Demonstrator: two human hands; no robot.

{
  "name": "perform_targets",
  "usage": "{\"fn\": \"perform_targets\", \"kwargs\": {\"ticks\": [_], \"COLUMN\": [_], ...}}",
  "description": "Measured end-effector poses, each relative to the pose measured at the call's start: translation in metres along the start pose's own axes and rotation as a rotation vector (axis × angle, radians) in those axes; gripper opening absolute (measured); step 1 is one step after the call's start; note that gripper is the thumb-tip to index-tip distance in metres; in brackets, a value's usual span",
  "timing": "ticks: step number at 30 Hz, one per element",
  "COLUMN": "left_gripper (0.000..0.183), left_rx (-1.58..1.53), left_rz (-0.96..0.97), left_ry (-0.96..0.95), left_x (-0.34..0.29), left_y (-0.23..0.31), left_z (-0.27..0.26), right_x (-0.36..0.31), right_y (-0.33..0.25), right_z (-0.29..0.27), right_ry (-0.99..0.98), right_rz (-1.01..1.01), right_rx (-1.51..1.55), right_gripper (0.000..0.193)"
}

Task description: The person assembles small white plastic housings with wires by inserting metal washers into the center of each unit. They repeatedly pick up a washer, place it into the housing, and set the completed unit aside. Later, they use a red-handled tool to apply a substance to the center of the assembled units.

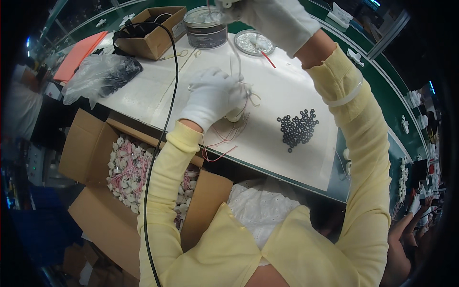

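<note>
My left hand (pixel 210 94), in a white glove, is closed at the middle of the white table, its fingertips around a bundle of thin red wires (pixel 246 95). A small white round part (pixel 234 115) shows just under that hand, and loose red wire ends (pixel 221 143) trail toward the table's near edge. Raised at the top of the view, my gloved right hand (pixel 272 23) is beside an open round tin (pixel 205 29). Its fingers are bent by a small white piece at the upper edge; exactly what they grip is unclear. Many black rings (pixel 299 130) lie to the right.
Behind the hands are a lid of white paste (pixel 244 43) with a red stick and a small cardboard box (pixel 152 40). Left lie yellow-handled scissors (pixel 174 55) and a plastic bag (pixel 98 79). A carton (pixel 91 148) of wired white parts stands below; a black cable (pixel 175 81) crosses.
</note>
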State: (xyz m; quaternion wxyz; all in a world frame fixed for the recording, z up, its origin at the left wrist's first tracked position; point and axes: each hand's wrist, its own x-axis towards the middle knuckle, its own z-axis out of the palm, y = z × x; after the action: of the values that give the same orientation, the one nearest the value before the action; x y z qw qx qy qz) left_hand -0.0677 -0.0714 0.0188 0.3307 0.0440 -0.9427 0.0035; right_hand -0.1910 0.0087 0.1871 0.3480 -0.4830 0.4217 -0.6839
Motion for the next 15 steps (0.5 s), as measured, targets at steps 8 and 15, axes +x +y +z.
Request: {"fn": "perform_targets", "kwargs": {"ticks": [8,15], "left_gripper": [0.021,0.029], "left_rx": [-0.082,-0.181], "left_rz": [0.049,-0.272], "left_ry": [-0.007,-0.057], "left_x": [0.007,0.027], "left_y": [0.001,0.010], "left_z": [0.005,-0.023], "right_x": [-0.012,-0.129], "right_y": [-0.024,-0.065], "right_z": [-0.015,-0.052], "right_ry": [-0.100,-0.330], "right_rz": [-0.064,-0.033], "right_rx": [0.269,0.277], "right_gripper": [0.031,0.027]}}
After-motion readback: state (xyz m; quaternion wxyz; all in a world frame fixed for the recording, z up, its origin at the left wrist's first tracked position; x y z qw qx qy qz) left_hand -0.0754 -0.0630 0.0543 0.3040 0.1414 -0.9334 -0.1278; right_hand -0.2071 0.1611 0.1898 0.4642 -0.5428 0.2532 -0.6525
